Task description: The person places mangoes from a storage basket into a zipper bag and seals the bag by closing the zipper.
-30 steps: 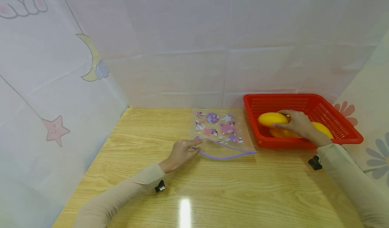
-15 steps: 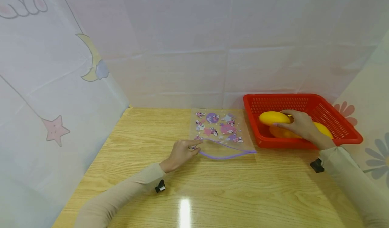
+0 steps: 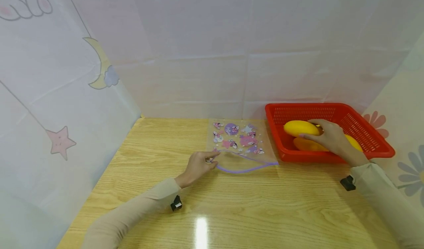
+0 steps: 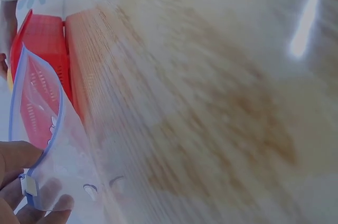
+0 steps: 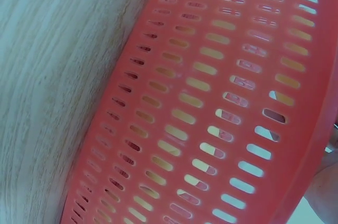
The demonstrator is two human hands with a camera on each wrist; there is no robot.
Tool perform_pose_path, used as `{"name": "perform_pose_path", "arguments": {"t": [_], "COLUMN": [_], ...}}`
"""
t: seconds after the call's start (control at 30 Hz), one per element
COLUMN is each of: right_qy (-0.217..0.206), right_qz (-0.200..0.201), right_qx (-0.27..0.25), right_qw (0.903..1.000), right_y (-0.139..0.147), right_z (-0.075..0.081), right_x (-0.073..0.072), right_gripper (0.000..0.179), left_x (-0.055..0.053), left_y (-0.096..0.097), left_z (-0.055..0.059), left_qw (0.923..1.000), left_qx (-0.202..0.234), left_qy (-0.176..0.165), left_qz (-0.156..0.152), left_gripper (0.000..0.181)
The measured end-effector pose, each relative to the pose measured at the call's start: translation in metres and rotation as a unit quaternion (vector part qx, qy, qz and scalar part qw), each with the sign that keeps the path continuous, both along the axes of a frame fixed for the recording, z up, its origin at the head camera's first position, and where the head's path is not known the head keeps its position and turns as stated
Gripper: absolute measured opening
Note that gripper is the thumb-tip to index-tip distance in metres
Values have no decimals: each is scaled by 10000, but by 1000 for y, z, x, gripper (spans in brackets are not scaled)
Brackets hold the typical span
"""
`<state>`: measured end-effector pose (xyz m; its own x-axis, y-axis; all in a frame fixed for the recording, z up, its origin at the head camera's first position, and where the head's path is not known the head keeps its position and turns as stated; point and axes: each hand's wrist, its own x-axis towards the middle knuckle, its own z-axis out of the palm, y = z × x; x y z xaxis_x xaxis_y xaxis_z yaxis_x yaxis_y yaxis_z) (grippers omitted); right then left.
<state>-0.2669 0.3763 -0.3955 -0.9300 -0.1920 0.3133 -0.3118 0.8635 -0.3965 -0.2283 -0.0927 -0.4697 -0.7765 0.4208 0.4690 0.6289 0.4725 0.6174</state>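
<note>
In the head view my left hand (image 3: 198, 168) pinches the left corner of a clear zip bag (image 3: 243, 140) printed with pink and purple figures. The bag lies on the table with its purple-edged mouth gaping toward me. A white slider (image 4: 29, 186) shows by the fingers in the left wrist view. My right hand (image 3: 329, 135) reaches into a red basket (image 3: 381, 146), thumb and fingers around one end of a yellow mango (image 3: 300, 128). Another mango (image 3: 308, 144) lies below it, and a third (image 3: 353, 143) is partly hidden behind the wrist.
The slotted basket wall (image 5: 211, 97) fills much of the right wrist view. Behind the wooden table (image 3: 232, 212) hangs a pale sheet (image 3: 198, 57), and patterned sheets flank both sides. The basket stands just right of the bag.
My right hand has shifted slightly to the right with the mango, still within the basket. The left hand keeps its hold on the bag almost unmoved.
</note>
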Motion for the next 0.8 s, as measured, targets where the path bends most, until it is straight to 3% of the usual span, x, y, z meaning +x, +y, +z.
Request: {"name": "perform_pose_path", "arguments": {"t": [0.47,0.8], "right_qy": [716,667], "right_qz": [35,30], "right_qx": [-39,-141], "right_qw": [9974,9977], "right_y": [-1,-5], "right_z": [4,6], "right_x": [11,18], "right_gripper": [64,63], "left_x": [-2,-2], "left_y": [3,3], "left_z": [0,2], "left_qw": [9996,9988], "left_qx": [88,156], "left_qy": [-236,-454], "left_qz": [85,98], "left_gripper": [39,42]}}
